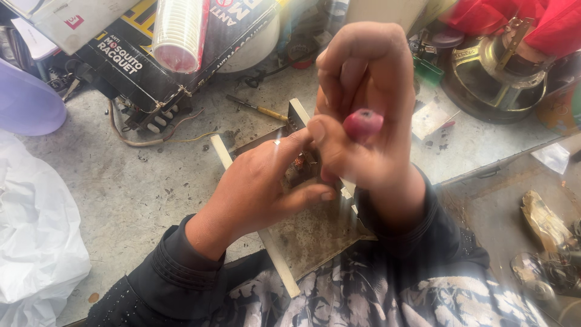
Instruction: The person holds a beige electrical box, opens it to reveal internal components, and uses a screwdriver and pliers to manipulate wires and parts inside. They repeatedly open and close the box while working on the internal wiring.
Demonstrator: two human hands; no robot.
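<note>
The right hand (363,115) is raised close to the camera, fingers curled tight around a tool with a rounded pink-red handle (363,124); only the butt of the handle shows, poking out between thumb and fingers, and the working end is hidden behind the hand. At about 8 o'clock from it, the left hand (266,184) lies palm down on a flat metal-framed board (315,233), fingers loosely bent and pressing on it, the fingertips touching a small cluster of electronic parts (298,166) at the board's middle. Whether the left fingers pinch any one part cannot be told. The board sits on a grey worktop (139,188), its near edge over the person's patterned lap.

At 12 o'clock from the board, just beyond its far edge, lies a thin screwdriver with a yellow grip (257,110). At 10 o'clock a dark printed box (175,54) rests with a stack of red-and-white paper cups (178,30) on top, loose wires trailing from under it. At 9 o'clock, at the frame's edge, is crumpled white plastic sheet (30,230), with a lilac rounded object (27,103) above it. At 2 o'clock sits a shiny metal speaker frame (496,75), red cloth (544,21) behind it.
</note>
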